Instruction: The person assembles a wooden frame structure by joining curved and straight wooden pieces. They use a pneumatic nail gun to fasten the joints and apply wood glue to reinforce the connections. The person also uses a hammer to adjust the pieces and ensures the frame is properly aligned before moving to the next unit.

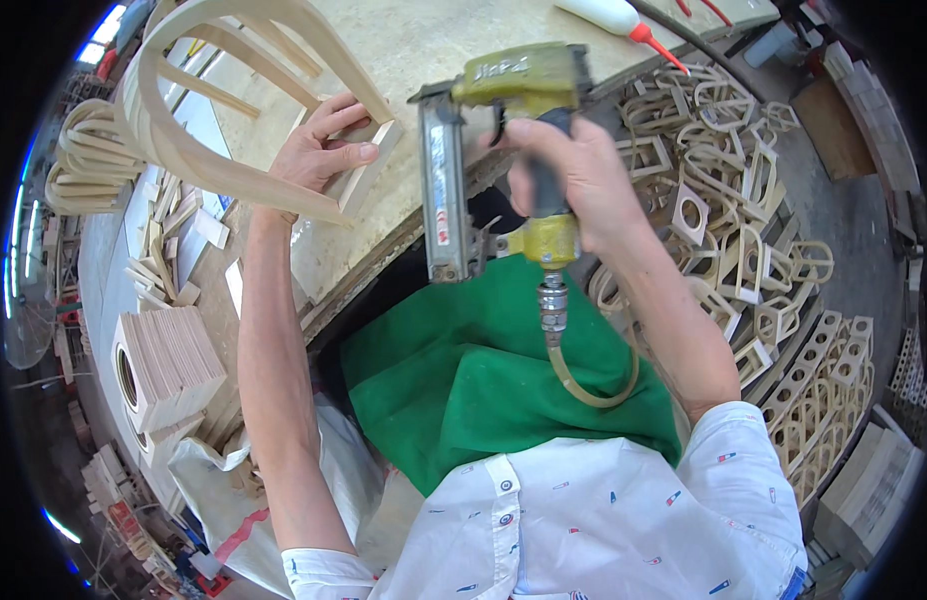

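Observation:
My left hand (328, 150) grips an arched frame of pale bent wood (146, 125) near the straight bar (371, 170) that joins its two ends. Its thumb lies along that bar, while the other fingers reach behind it. In my right hand (588, 175) is a yellow-green pneumatic nail gun (523, 75), held by its dark handle. The long metal magazine (443, 185) points toward the frame but stays apart from it. From the handle's base, a pale air hose (608, 400) curves down over a green apron (453, 385).
A worktable (423, 40) carries a white squeeze bottle (603, 14) with a red nozzle at its far edge. Stacked square wooden plates (173, 365) and loose wood strips (163, 225) lie at left. Many wooden frames (743, 200) are heaped at right.

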A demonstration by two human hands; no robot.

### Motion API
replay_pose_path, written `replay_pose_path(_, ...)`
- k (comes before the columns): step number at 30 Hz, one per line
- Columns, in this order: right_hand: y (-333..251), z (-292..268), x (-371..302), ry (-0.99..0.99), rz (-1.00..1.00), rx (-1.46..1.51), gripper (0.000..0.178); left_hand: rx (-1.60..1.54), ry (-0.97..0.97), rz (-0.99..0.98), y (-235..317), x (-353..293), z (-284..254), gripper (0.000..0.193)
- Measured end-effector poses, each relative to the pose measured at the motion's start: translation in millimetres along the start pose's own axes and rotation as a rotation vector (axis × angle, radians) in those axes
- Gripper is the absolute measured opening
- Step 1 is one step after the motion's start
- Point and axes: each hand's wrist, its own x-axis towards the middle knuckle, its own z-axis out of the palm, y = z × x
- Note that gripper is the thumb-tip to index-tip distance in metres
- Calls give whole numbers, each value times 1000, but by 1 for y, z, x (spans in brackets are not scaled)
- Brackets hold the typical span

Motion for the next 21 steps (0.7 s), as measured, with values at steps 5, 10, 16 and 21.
replay_pose_path(5, -64, 5, -12, -55, -180, -254, 25, 24, 14, -49, 3, -1, 3, 60)
replay_pose_path(10, -97, 11, -1, -117, -167, -838, 25, -13, -11, 2, -6, 1, 0, 61)
replay_pose_path(16, -62, 0, 4, -500, -843, -1639, 51, 11, -8, 28, -8, 1, -2, 60)
replay_pose_path(21, -17, -24, 24, -552, -1189, -1779, 42, 8, -8, 27, -8, 3, -2, 60)
